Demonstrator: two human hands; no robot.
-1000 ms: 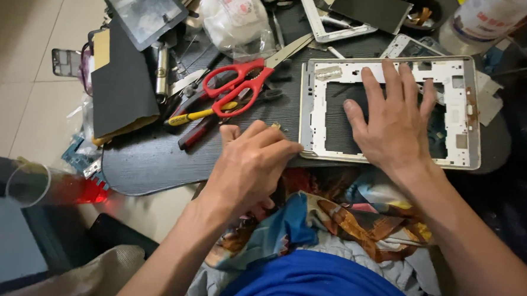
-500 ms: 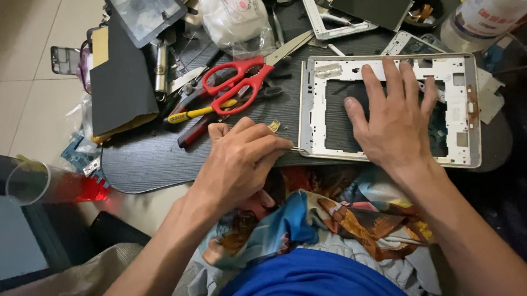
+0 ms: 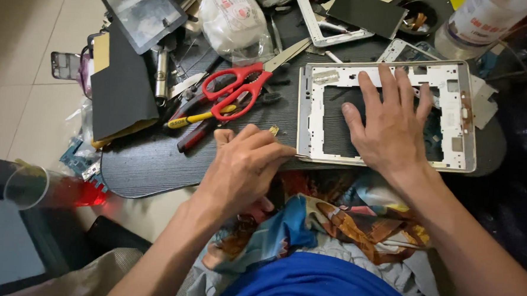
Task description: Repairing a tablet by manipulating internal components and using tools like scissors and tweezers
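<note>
At the far left a clear cup (image 3: 28,186) lies tipped on its side by the edge of the dark board (image 3: 150,161); what is in it I cannot tell, beyond a red glow beside it. Further along on the board, red-handled scissors (image 3: 236,87) lie over yellow-handled pliers (image 3: 197,116), and behind them sits a knotted white plastic bag (image 3: 233,19), contents hidden. My left hand (image 3: 245,168) is curled nearly closed, fingertips pinching something thin at the lower left corner of the white tablet frame (image 3: 312,109); what it is, I cannot tell. The frame lies flat on the board, already stripped: no screen, just bare openings. I judge the corner work unfinished. My right hand (image 3: 392,127) lies spread open, flat on the frame, gripping nothing. At the back right, a small dark dish (image 3: 420,18) holds a few brownish bits.
</note>
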